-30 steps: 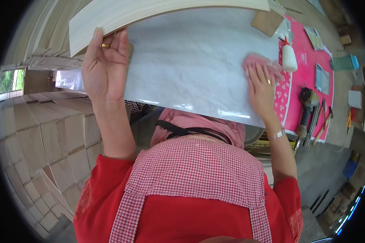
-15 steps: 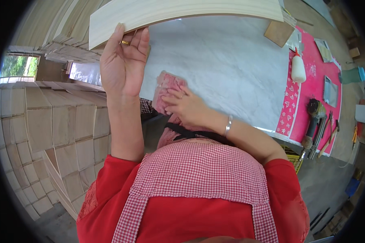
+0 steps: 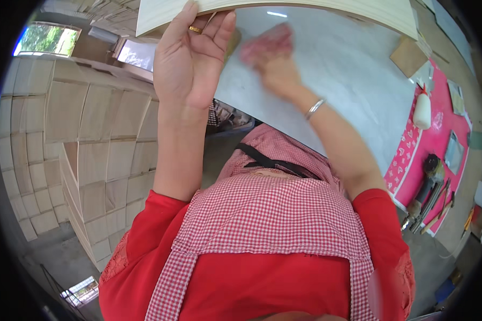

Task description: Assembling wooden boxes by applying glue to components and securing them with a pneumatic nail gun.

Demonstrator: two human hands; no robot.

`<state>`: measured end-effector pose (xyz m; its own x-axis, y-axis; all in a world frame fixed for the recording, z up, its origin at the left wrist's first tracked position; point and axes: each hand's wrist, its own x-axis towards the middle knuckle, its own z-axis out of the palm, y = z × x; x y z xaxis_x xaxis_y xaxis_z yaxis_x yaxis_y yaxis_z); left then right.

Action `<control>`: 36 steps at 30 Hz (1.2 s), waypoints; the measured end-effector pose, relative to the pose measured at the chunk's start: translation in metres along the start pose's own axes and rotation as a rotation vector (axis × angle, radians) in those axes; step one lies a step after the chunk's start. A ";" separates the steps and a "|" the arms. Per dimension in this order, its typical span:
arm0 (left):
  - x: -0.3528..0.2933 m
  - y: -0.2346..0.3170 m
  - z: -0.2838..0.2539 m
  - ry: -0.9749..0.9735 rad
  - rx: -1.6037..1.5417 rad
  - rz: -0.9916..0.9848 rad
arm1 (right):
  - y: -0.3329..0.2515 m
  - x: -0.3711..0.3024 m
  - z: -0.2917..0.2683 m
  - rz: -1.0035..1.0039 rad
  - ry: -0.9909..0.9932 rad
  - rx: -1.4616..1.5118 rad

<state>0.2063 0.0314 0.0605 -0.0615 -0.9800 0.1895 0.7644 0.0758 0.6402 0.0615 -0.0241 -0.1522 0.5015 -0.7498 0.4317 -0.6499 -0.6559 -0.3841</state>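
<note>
My left hand [image 3: 191,64] grips the left end of a long pale wooden board [image 3: 284,6], thumb on its near face and fingers curled behind its lower edge. The board spans the top of the view, and its upper part is cut off. Below it, my right hand [image 3: 278,75] is closed on a pink cloth [image 3: 268,45], both smeared by motion, over a white marble-patterned tabletop [image 3: 332,101]. Part of a yellowish block [image 3: 233,43] shows behind my left fingers.
Wooden boxes or boards are stacked [image 3: 91,112] along the left. On the right, a pink mat [image 3: 439,123] carries a white glue bottle [image 3: 422,111] and a dark power tool [image 3: 428,182] beside several thin rods. A small brown wood piece [image 3: 408,56] sits under the board's right end.
My right hand has swept the pink cloth from the table's near edge forward and right, toward the board. My left hand still grips the board. The whole view has shifted.
</note>
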 end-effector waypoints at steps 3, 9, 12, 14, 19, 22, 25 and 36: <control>0.006 -0.015 0.005 0.111 -0.042 -0.057 | -0.067 -0.041 -0.002 -0.087 -0.126 0.048; -0.004 -0.054 -0.003 0.164 0.036 -0.181 | -0.063 -0.185 -0.101 0.169 -0.027 0.037; -0.017 -0.081 -0.015 0.236 -0.011 -0.307 | -0.060 -0.261 -0.169 0.442 0.043 -0.121; -0.023 -0.092 -0.028 0.265 -0.021 -0.357 | -0.058 -0.302 -0.190 0.538 0.086 -0.119; -0.039 -0.108 -0.052 0.376 0.043 -0.377 | -0.023 -0.301 -0.259 0.615 0.382 -0.166; -0.048 -0.118 -0.056 0.393 0.155 -0.393 | 0.043 -0.285 -0.307 0.681 0.635 -0.350; -0.050 -0.125 -0.054 0.378 0.161 -0.438 | 0.127 -0.298 -0.340 0.754 0.639 -0.480; -0.073 -0.135 -0.051 0.447 0.262 -0.537 | 0.177 -0.107 -0.217 1.069 0.593 -0.370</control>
<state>0.1405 0.0828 -0.0778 -0.0738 -0.8716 -0.4847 0.5209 -0.4481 0.7265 -0.2309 -0.0406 -0.0895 -0.6356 -0.6703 0.3831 -0.7382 0.3822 -0.5559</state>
